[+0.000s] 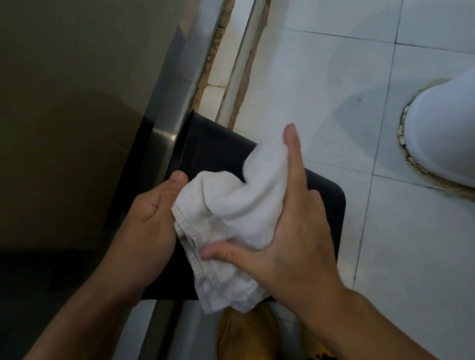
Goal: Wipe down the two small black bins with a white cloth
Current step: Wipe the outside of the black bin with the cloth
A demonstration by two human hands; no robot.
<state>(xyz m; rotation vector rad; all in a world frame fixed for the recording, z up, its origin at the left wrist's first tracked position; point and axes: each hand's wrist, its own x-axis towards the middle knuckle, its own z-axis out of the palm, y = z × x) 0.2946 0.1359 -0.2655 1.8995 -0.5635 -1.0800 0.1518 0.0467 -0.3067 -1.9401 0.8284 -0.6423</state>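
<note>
both hands on the cloth (231, 226) over a black bin (332, 208): left hand (150, 222) pinches its edge, right hand (292, 239) grips the bunch, index finger straight.

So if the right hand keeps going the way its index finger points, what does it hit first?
The right hand points up-frame, its index finger lying along the white cloth. Past the fingertip the line seems to run over the black bin rim onto bare floor tile. Depth is unclear, so the bin's far edge may come first.

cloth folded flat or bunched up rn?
Bunched. The white cloth is crumpled in loose folds between the left hand and right hand, above the black bin.
</note>
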